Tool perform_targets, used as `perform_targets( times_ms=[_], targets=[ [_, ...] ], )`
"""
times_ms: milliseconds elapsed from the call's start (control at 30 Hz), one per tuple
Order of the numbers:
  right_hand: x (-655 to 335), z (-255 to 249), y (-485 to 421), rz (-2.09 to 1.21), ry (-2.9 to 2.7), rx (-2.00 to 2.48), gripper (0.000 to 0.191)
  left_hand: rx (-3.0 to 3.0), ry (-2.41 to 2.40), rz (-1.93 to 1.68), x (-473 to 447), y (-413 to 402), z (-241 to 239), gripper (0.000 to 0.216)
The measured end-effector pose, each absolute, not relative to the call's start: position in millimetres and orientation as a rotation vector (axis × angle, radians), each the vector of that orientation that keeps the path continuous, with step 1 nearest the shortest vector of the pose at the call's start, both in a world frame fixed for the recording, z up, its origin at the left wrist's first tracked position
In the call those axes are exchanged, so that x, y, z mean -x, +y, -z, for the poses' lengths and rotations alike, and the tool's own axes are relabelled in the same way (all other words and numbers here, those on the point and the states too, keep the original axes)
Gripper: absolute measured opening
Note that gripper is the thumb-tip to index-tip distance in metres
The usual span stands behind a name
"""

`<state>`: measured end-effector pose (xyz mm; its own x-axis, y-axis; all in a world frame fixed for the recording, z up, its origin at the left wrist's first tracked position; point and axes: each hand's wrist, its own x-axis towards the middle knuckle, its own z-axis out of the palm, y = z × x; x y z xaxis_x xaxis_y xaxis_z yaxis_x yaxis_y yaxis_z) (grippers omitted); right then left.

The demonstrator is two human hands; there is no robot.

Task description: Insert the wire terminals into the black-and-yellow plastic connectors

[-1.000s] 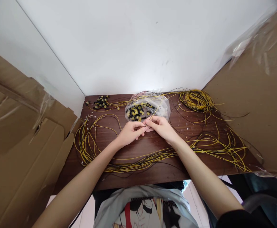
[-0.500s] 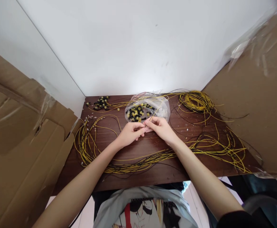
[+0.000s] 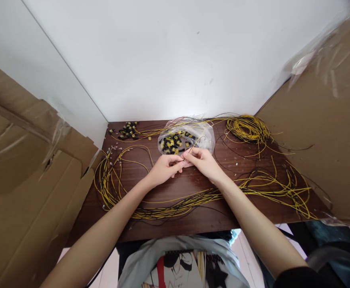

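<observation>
My left hand [image 3: 164,168] and my right hand [image 3: 203,162] meet at the middle of a dark wooden table [image 3: 193,182], fingertips pinched together. Between them they hold a thin yellow wire [image 3: 194,145] that rises toward the back. Whatever small part sits at the fingertips is too small to name. Just behind my hands lies a clear plastic bag [image 3: 187,138] with several small black and yellow connectors. A long bundle of yellow and black wires [image 3: 175,206] runs across the table under my forearms.
A loose pile of black and yellow connectors [image 3: 128,129] lies at the back left. Coiled yellow wires [image 3: 247,127] lie at the back right, looped wires [image 3: 109,180] at the left, tangled wires [image 3: 279,188] at the right. Cardboard sheets [image 3: 28,180] flank both sides; a white wall stands behind.
The hands stay pinched together at the same spot. The yellow wire's free end has shifted slightly. The view has dropped a little.
</observation>
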<state>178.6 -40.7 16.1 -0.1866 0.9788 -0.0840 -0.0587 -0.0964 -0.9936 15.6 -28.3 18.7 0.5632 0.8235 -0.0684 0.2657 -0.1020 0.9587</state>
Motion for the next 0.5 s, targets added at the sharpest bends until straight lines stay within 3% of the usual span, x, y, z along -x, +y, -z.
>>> perform_targets(
  times_ms=[500],
  targets=[
    [-179.5,-16.1,-41.3,-1.434,-1.274,1.135,0.040,-1.639,0.917,-0.605,-15.8,-28.1,-16.5,0.025]
  ],
)
